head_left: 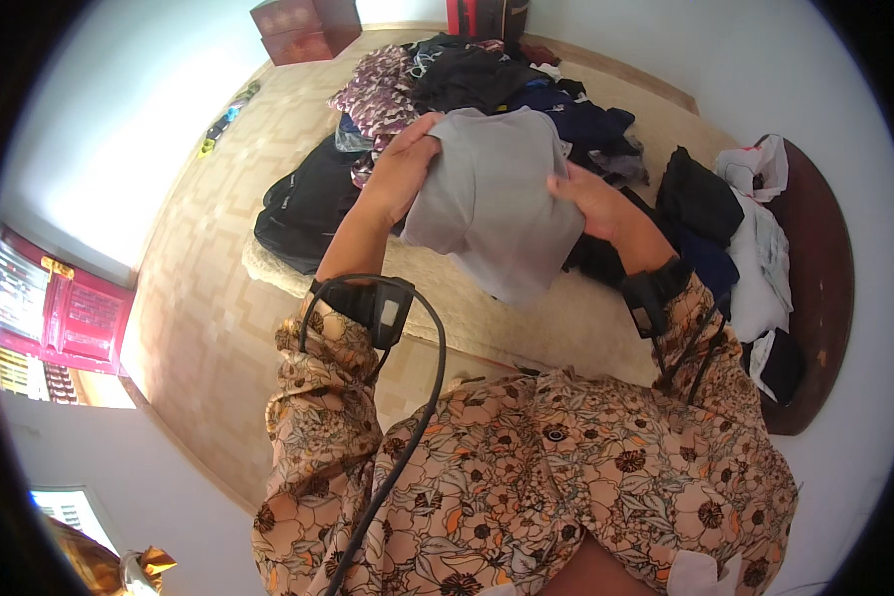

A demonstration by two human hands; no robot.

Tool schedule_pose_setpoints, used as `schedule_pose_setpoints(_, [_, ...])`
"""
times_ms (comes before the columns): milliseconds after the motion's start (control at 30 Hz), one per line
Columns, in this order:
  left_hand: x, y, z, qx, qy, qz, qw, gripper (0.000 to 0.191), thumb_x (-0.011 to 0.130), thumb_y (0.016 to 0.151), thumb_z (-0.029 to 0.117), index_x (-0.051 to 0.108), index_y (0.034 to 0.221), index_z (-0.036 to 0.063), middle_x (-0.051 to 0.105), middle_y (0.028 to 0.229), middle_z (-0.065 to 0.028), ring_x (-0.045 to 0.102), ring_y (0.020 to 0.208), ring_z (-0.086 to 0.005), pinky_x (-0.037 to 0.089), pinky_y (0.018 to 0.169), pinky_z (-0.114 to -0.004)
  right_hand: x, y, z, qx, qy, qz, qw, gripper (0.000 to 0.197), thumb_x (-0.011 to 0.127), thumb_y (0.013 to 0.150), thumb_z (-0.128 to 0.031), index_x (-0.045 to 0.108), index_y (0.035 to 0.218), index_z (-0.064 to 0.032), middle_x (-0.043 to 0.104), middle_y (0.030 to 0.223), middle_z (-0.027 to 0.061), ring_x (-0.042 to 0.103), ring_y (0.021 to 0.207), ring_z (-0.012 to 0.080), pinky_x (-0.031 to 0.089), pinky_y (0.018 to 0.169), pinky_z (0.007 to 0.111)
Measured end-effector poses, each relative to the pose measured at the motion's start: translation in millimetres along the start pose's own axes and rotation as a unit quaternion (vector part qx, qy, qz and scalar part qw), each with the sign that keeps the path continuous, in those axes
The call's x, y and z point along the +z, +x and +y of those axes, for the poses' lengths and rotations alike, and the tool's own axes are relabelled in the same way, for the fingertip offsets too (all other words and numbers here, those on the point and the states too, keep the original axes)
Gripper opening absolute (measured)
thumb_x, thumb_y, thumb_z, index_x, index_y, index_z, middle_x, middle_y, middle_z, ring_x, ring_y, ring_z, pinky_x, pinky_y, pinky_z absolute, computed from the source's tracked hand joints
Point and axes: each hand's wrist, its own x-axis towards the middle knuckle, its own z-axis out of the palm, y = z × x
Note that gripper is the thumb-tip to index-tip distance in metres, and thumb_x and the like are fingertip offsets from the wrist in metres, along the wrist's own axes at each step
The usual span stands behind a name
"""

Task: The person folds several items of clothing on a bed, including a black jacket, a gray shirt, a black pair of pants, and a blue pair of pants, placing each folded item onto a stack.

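Note:
A light grey cloth garment [499, 194] hangs between my two hands, raised above a cream fleece rug. My left hand [406, 167] grips its upper left edge, the thumb lying on the fabric. On the other side my right hand [592, 201] pinches the right edge. The garment is partly bunched, so its exact kind cannot be told. Behind it lies a heap of clothes, with a camouflage-patterned garment [380, 93] at its left and a black garment [477, 78] on top. The grey cloth hides the front of this heap.
A black bag [305, 205] lies left on the cream rug [432, 298]. Folded clothes [696, 197] and a white plastic bag [752, 167] rest at right by a dark wooden board [819, 298]. Wooden boxes [305, 30] and a red-and-black suitcase [488, 18] stand behind. Cables hang from my wrist straps.

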Motion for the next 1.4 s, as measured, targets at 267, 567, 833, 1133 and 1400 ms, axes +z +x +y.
schedule_pose_setpoints(267, [-3.2,-18.1,1.9,0.099,0.234,-0.146,0.956,0.040,0.057,0.075,0.007,0.053,0.114,0.0034,0.055,0.105,-0.0073,0.051,0.097,-0.0179,0.040,0.085,-0.027,16.5,-13.4,-9.4,0.062,0.042,-0.014,0.997,0.047,0.069,0.075,-0.011,0.051,0.117,0.0006,0.059,0.107,0.0081,0.056,0.099,0.0199,0.042,0.090,0.033])
schedule_pose_setpoints(567, [-28.3,-6.8,-35.3,0.292,0.566,0.031,0.770,0.036,0.057,0.067,-0.002,0.060,0.102,0.0033,0.057,0.101,-0.0123,0.052,0.101,-0.0311,0.042,0.087,-0.034,31.5,-18.4,-20.9,-0.054,-0.109,0.063,0.991,0.046,0.071,0.077,-0.021,0.053,0.114,-0.0002,0.058,0.104,0.0042,0.053,0.095,0.0142,0.040,0.087,0.029])
schedule_pose_setpoints(833, [-10.1,-8.7,-60.8,0.105,0.132,0.014,0.985,0.033,0.047,0.077,-0.005,0.059,0.106,0.0049,0.063,0.092,-0.0113,0.060,0.086,-0.0198,0.044,0.079,-0.026,52.6,-18.7,-24.6,-0.064,-0.218,0.015,0.974,0.050,0.070,0.076,-0.016,0.050,0.118,0.0018,0.057,0.107,0.0056,0.052,0.100,0.0147,0.039,0.089,0.030])
schedule_pose_setpoints(1133, [-24.8,-6.2,-75.3,0.260,0.334,0.084,0.902,0.029,0.043,0.068,-0.010,0.059,0.089,0.0006,0.061,0.085,-0.0160,0.060,0.080,-0.0287,0.046,0.074,-0.029,11.1,-41.6,12.3,-0.002,0.091,-0.032,0.995,0.050,0.063,0.074,-0.006,0.046,0.121,0.0005,0.055,0.114,0.0110,0.053,0.106,0.0217,0.039,0.093,0.035])
schedule_pose_setpoints(1400, [-19.5,-22.5,-81.2,-0.003,0.143,-0.245,0.959,0.025,0.047,0.067,-0.006,0.058,0.089,0.0007,0.058,0.095,-0.0018,0.052,0.089,-0.0113,0.039,0.081,-0.024,-47.4,-33.2,25.2,-0.283,-0.267,0.122,0.913,0.014,0.059,0.080,-0.009,0.056,0.092,-0.0044,0.057,0.098,0.0053,0.051,0.091,0.0124,0.037,0.082,0.025])
